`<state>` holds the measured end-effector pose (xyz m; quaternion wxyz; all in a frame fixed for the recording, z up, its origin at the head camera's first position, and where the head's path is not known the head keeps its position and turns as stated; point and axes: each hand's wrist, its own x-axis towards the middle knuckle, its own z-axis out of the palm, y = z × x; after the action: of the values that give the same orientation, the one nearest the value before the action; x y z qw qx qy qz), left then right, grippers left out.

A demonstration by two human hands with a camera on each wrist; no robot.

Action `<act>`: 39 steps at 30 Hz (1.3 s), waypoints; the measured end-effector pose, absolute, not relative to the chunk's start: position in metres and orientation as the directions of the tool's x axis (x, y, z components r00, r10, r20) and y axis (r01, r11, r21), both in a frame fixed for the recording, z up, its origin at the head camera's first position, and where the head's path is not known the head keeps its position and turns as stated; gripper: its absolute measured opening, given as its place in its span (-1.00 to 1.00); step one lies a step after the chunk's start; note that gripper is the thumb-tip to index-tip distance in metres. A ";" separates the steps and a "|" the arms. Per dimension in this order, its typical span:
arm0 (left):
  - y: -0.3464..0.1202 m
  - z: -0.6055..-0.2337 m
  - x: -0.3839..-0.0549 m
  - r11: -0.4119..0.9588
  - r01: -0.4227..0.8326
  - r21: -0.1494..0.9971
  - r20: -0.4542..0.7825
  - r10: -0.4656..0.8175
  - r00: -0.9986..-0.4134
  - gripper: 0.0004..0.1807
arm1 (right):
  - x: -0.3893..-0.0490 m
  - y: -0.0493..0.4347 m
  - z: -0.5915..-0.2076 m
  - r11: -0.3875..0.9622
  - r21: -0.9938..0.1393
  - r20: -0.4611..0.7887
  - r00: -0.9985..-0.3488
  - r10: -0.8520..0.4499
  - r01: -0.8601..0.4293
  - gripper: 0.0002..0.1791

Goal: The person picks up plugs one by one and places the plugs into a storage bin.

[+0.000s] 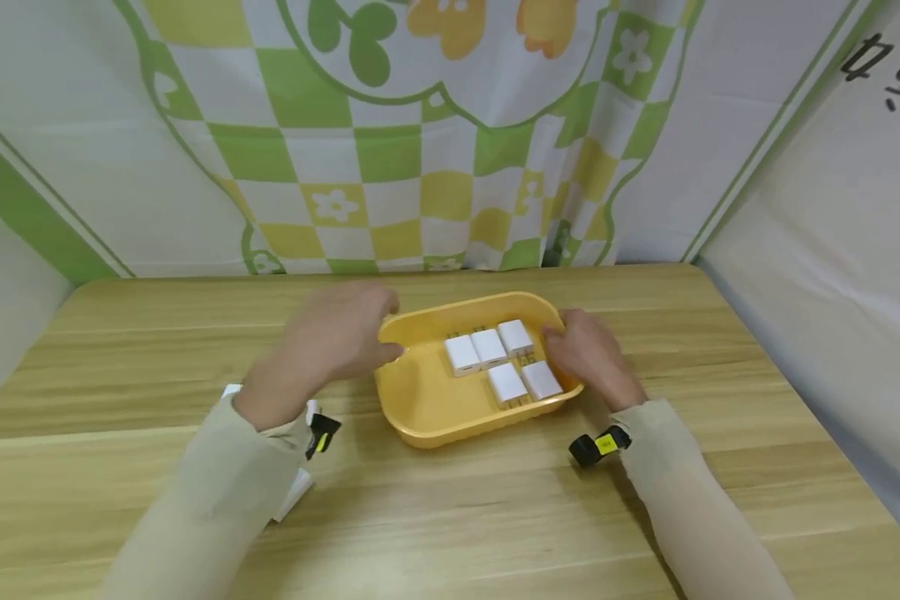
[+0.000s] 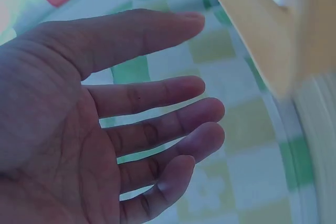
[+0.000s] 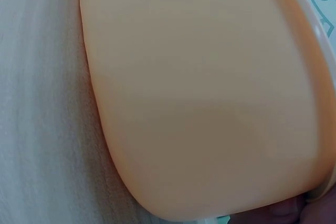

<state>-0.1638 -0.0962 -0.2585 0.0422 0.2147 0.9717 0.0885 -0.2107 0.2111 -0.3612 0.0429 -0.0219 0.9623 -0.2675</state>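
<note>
A yellow plastic basket (image 1: 423, 404) with rounded ends sits on the table, slightly tilted in the head view. Several white charger plugs (image 1: 489, 346) lie in its right half, metal prongs showing on some. My right hand (image 1: 588, 350) grips the basket's right end, thumb over the rim; in the right wrist view the basket wall (image 3: 205, 77) hides most of that hand. My left hand (image 1: 337, 329) hovers by the left end, thumb and fingers spread around the rim. The left wrist view shows its palm and loosely bent fingers (image 2: 152, 129) apart from the basket.
White objects (image 1: 294, 495) lie on the wooden table (image 1: 450, 533) at left, partly hidden under my left forearm. A green, yellow and white checked curtain (image 1: 390, 158) hangs behind the table's back edge. A white cloth wall (image 1: 840, 250) stands on the right.
</note>
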 end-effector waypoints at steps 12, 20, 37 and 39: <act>-0.191 -0.287 -0.142 0.916 0.330 0.231 -0.145 0.367 -0.919 -0.47 | -0.211 0.210 -0.362 0.855 -0.517 -0.055 -0.996 -0.072 -0.033 -0.67; -0.226 -0.294 -0.141 0.932 0.272 0.239 -0.227 0.326 -0.918 -0.47 | -0.210 0.212 -0.361 0.849 -0.528 -0.069 -0.996 -0.065 -0.019 -0.67; -0.245 -0.319 -0.147 0.962 0.175 0.209 -0.367 0.243 -0.898 -0.50 | -0.209 0.211 -0.360 0.854 -0.519 -0.066 -0.995 -0.072 -0.027 -0.68; -0.245 -0.320 -0.148 0.963 0.174 0.204 -0.364 0.240 -0.900 -0.51 | -0.209 0.211 -0.360 0.855 -0.518 -0.061 -0.995 -0.074 -0.032 -0.68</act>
<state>-0.1479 -0.2447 -0.3199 0.1967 0.1066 0.9711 0.0835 -0.2085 0.2108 -0.3598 0.0392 -0.0276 0.9623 -0.2679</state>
